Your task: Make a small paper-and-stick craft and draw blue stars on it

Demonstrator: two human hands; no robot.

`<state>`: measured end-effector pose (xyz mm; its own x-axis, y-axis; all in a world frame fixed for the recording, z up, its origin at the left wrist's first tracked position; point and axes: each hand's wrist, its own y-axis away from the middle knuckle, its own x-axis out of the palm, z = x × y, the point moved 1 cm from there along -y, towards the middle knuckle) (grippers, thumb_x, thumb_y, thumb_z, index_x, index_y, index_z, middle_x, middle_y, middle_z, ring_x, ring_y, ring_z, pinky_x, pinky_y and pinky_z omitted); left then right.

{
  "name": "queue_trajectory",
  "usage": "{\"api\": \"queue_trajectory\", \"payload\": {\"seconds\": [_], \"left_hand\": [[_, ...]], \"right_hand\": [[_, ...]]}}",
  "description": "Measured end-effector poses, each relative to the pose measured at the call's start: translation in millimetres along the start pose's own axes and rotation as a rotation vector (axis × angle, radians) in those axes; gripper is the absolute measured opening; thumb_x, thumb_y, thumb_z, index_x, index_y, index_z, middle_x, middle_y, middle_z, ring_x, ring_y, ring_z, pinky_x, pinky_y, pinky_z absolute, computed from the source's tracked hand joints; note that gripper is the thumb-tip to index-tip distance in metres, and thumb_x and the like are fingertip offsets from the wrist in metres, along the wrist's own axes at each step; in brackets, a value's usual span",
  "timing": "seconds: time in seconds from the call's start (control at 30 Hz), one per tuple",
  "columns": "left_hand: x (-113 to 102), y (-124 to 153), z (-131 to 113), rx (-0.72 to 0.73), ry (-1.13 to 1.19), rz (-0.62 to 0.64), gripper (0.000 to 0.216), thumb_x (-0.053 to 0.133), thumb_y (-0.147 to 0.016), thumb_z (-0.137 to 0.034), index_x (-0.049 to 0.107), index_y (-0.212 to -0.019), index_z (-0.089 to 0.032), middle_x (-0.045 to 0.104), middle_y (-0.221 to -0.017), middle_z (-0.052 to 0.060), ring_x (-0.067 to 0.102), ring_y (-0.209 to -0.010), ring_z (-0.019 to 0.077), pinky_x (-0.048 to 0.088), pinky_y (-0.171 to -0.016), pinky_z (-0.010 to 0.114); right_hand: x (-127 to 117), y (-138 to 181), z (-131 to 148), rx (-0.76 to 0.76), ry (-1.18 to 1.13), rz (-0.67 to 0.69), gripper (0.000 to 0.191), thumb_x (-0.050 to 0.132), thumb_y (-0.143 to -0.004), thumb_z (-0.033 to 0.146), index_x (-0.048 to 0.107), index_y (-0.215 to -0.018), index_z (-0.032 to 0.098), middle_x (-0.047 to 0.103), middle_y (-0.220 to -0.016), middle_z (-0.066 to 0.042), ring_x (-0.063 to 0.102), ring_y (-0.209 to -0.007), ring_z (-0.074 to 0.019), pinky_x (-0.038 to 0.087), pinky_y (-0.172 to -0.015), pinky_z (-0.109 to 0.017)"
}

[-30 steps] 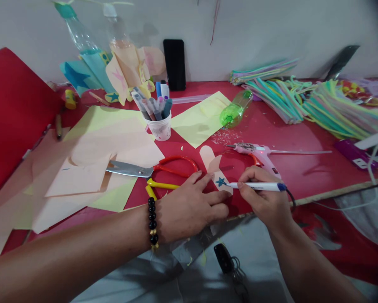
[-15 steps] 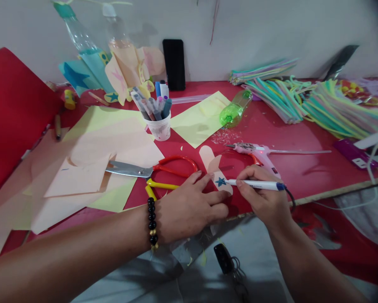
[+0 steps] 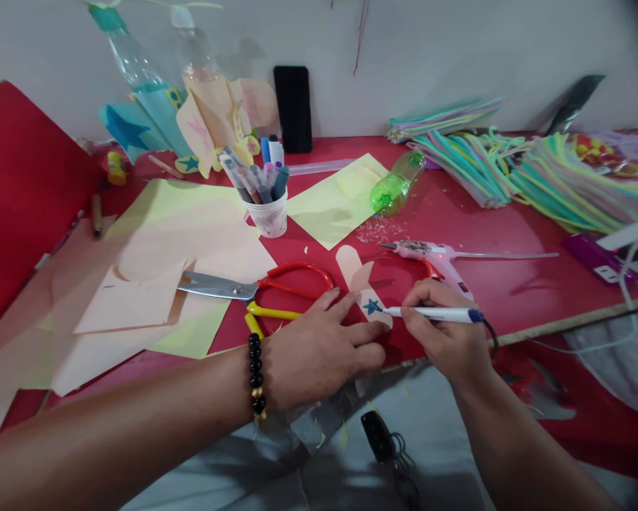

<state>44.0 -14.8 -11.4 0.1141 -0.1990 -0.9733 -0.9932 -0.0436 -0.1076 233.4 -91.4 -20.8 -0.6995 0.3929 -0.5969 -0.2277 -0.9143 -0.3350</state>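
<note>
My right hand [image 3: 446,333] pinches a white marker [image 3: 441,314] with a dark blue end, its tip at the edge of a blue star [image 3: 372,306]. The star is drawn on a pale peach paper cut-out [image 3: 355,277] with rounded ends, lying near the table's front edge. My left hand [image 3: 329,344], with a black bead bracelet at the wrist, lies flat over the cut-out's left side, fingers apart. Just beyond that hand lie scissors [image 3: 223,286] with one red and one yellow handle; their blades rest by a folded peach paper [image 3: 132,298].
A white cup [image 3: 270,216] of markers stands mid-table, with a black phone [image 3: 293,110] leaning on the wall behind. A pink glue gun [image 3: 430,257] lies right of the cut-out. Farther back are a green bottle piece [image 3: 396,188], pipe cleaners [image 3: 468,167] and decorated bottles [image 3: 138,64].
The marker's tip has shifted slightly down along the star's right side, with the right hand nearly in place. My left hand stays on the paper cut-out.
</note>
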Motion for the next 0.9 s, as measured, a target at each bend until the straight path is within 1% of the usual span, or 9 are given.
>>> {"api": "queue_trajectory", "payload": {"seconds": [0.27, 0.43, 0.57, 0.7, 0.9], "left_hand": [[1.4, 0.3, 0.6, 0.002, -0.005, 0.009, 0.019, 0.049, -0.089, -0.023, 0.056, -0.107, -0.025, 0.048, -0.137, 0.000, 0.036, -0.129, 0.0351, 0.031, -0.101, 0.055], [0.4, 0.5, 0.4, 0.002, -0.002, 0.002, 0.019, 0.050, -0.089, -0.022, 0.056, -0.106, -0.025, 0.049, -0.135, 0.001, 0.038, -0.128, 0.0340, 0.031, -0.101, 0.055], [0.3, 0.5, 0.1, -0.002, 0.000, -0.015, 0.017, 0.051, -0.089, -0.024, 0.057, -0.105, -0.026, 0.050, -0.135, 0.002, 0.038, -0.128, 0.0329, 0.031, -0.102, 0.054], [0.3, 0.4, 0.2, -0.005, 0.004, -0.017, 0.017, 0.049, -0.090, -0.025, 0.057, -0.105, -0.026, 0.051, -0.133, 0.001, 0.039, -0.128, 0.0317, 0.031, -0.102, 0.053], [0.1, 0.3, 0.0, -0.007, 0.023, -0.008, 0.018, 0.045, -0.092, -0.026, 0.057, -0.105, -0.025, 0.050, -0.135, 0.001, 0.039, -0.127, 0.0334, 0.030, -0.101, 0.055]], "right_hand": [[0.6, -0.2, -0.9, 0.001, -0.007, -0.011, 0.012, 0.055, -0.077, 0.014, 0.052, -0.068, 0.020, 0.049, -0.057, 0.003, 0.043, -0.052, -0.0120, 0.033, -0.049, -0.026], [0.1, -1.7, 0.6, 0.010, -0.008, 0.012, 0.011, 0.055, -0.077, 0.015, 0.053, -0.068, 0.020, 0.051, -0.059, 0.002, 0.045, -0.053, -0.0127, 0.035, -0.049, -0.026], [0.7, -2.0, 2.0, 0.000, 0.023, -0.032, 0.009, 0.057, -0.078, 0.016, 0.055, -0.071, 0.020, 0.054, -0.061, 0.002, 0.049, -0.056, -0.0135, 0.036, -0.050, -0.026], [1.4, -1.8, 2.3, 0.006, 0.066, -0.046, 0.008, 0.057, -0.081, 0.018, 0.057, -0.073, 0.020, 0.056, -0.063, 0.002, 0.049, -0.056, -0.0127, 0.038, -0.051, -0.025], [2.2, -2.1, 1.1, 0.011, 0.091, -0.052, 0.008, 0.058, -0.082, 0.018, 0.058, -0.074, 0.020, 0.056, -0.061, 0.003, 0.048, -0.053, -0.0111, 0.037, -0.050, -0.024]]}}
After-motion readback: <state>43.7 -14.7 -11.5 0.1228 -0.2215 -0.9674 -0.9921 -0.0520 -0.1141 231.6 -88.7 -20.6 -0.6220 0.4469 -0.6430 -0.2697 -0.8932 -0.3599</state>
